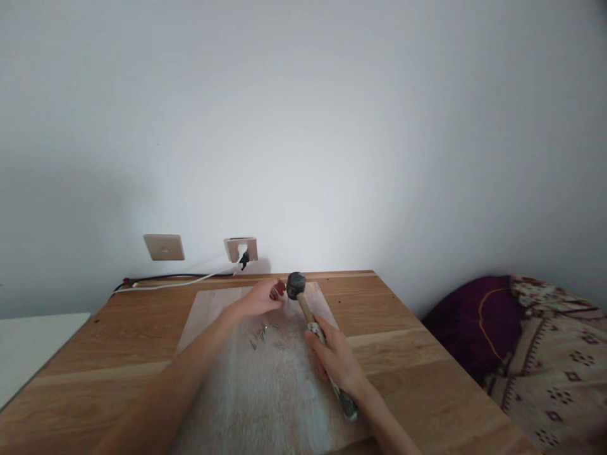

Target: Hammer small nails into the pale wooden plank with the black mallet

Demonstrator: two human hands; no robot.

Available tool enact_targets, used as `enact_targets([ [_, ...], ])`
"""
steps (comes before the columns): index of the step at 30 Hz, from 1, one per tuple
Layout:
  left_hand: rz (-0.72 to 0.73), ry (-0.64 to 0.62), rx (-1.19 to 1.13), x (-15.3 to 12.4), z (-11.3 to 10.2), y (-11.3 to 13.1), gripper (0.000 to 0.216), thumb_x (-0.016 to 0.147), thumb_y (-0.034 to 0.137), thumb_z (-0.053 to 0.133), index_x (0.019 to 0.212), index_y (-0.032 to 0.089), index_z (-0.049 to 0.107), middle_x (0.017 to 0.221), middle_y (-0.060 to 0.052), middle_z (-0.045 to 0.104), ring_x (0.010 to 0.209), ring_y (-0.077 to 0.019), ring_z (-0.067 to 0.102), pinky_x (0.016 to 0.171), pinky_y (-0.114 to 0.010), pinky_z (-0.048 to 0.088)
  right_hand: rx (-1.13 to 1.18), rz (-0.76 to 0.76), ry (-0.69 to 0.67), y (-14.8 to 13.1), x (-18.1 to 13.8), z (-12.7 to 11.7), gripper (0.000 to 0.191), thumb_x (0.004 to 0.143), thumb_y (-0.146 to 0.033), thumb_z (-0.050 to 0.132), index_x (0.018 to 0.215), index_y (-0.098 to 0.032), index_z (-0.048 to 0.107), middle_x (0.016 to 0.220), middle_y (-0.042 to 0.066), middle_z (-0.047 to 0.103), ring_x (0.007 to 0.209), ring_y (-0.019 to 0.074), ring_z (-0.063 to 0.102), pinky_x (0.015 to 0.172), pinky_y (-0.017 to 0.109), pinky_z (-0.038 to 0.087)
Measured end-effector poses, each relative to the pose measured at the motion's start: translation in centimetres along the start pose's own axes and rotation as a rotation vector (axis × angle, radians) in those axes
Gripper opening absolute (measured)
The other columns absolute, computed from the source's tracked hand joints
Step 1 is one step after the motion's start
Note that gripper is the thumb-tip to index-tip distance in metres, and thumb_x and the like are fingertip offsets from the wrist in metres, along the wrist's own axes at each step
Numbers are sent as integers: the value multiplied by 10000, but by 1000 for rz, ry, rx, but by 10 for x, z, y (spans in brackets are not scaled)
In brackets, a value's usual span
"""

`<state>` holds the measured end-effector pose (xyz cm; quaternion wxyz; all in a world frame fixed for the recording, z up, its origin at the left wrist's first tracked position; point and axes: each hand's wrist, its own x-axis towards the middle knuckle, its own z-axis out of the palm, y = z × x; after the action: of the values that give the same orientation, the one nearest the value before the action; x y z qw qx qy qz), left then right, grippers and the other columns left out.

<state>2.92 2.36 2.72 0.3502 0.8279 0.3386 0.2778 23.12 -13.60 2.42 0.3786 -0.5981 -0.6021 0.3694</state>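
Observation:
My right hand (337,359) is wrapped round the wooden handle of a hammer (303,302), whose dark head (296,285) hovers at the far end of a pale board (265,385). My left hand (262,298) reaches across the board with its fingertips pinched together just left of the hammer head; what they pinch is too small to make out. Several loose nails (263,333) lie scattered on the board between my two hands.
The board lies on a wooden table (408,354) against a white wall. Two wall sockets (164,247) sit behind it, with a plug and cables (180,280) trailing along the back edge. A patterned blanket (545,354) is at the right, a white surface (28,347) at the left.

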Motion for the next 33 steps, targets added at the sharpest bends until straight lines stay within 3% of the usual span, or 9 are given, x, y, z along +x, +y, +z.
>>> enact_targets([
  [3,104,-219,215,-19,-17,21,207,638,119,639,832,190,649,815,3,672,740,-175,620,662,-248,453,12,5,1,2,0,1,414,945,-468,505,1251,-209,611,541,-66,540,370,114,474,384,211,370],
  [5,157,-295,383,-30,-18,33,156,662,117,619,791,201,649,815,-6,671,762,-188,621,679,-261,444,44,8,-6,4,1,2,434,951,-479,492,1267,-194,583,503,-85,500,342,114,455,344,202,346],
  [10,201,-291,491,-39,-4,42,221,707,61,542,814,200,677,863,-36,699,821,-206,650,721,-277,454,127,13,16,7,2,5,420,940,-496,511,1202,-172,561,469,-110,451,316,109,430,297,194,332],
  [13,162,-219,408,-30,-5,32,213,700,49,548,772,186,695,811,-31,708,774,-192,654,701,-266,459,140,21,22,7,2,6,396,931,-515,522,1136,-178,558,487,-107,462,322,103,431,292,192,336],
  [18,-8,151,97,-15,-9,-2,224,766,90,590,897,169,754,893,-45,770,814,-184,688,771,-277,507,183,27,3,5,2,6,350,920,-539,530,1018,-203,540,475,-119,424,309,95,400,285,198,347],
  [20,-49,230,27,-14,-5,-14,173,799,144,623,903,171,758,906,-51,782,835,-193,702,800,-298,522,200,28,1,4,2,6,346,912,-544,535,998,-209,527,514,-113,442,316,91,405,278,200,353],
  [25,-27,227,-1,-19,8,-24,122,811,194,673,898,199,760,882,-35,787,830,-197,717,815,-309,539,228,34,-4,5,2,6,353,903,-563,550,963,-216,522,538,-115,447,315,75,396,275,189,350],
  [33,82,187,203,-16,12,-20,156,848,159,642,907,216,774,945,-38,780,916,-204,693,855,-299,493,237,11,-20,6,3,10,321,914,-542,544,929,-223,510,571,-113,449,316,63,393,266,176,350],
])
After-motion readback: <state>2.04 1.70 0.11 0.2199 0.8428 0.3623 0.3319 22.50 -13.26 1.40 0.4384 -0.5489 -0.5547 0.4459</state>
